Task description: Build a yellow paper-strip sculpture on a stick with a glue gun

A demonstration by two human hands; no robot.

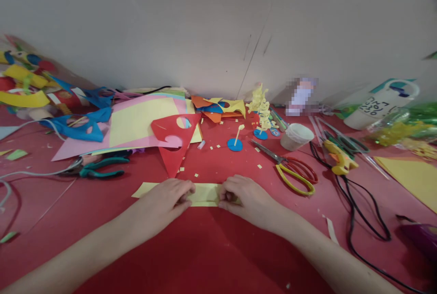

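A long pale yellow paper strip lies crosswise near the middle of the red table. My left hand grips it left of its middle, with thumb and fingers bent round its edges. Its left end sticks out past that hand. My right hand pinches the strip's right end, which is partly hidden under the fingers. Between the hands the paper shows a lengthwise crease. A red paper piece with cut holes lies just beyond my left hand.
Scissors lie beyond my right hand, near a white cup and a yellow glue gun with a black cable. Blue discs hold small yellow paper pieces. Teal pliers and stacked paper sheets are at the left.
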